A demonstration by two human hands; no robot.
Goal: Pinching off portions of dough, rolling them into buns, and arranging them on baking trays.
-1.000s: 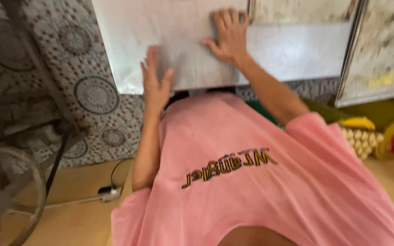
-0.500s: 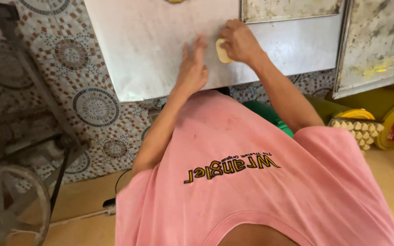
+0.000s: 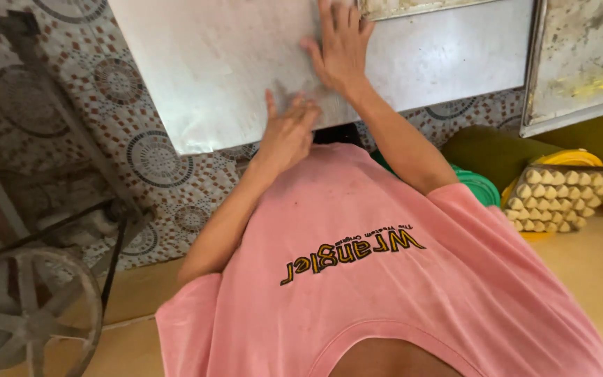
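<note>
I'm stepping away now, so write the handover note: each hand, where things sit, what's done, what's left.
Left hand: fingers bent, tips pressing the near edge of the metal sheet, holding nothing.
Right hand: open, palm flat on the same sheet, further up, beside the tray edge.
Sheet lies over the patterned floor; a second tray sits to the right, a wheel lower left, stacked cones at right.
Done: both hands are planted on the sheet.
Left: cannot tell from this view; nothing else is in hand.

Single head-worn camera, aimed steeply down over the wearer's pink shirt [image 3: 385,279] at close range, toward the metal sheet [image 3: 232,63] ahead; no second view overlaps
</note>
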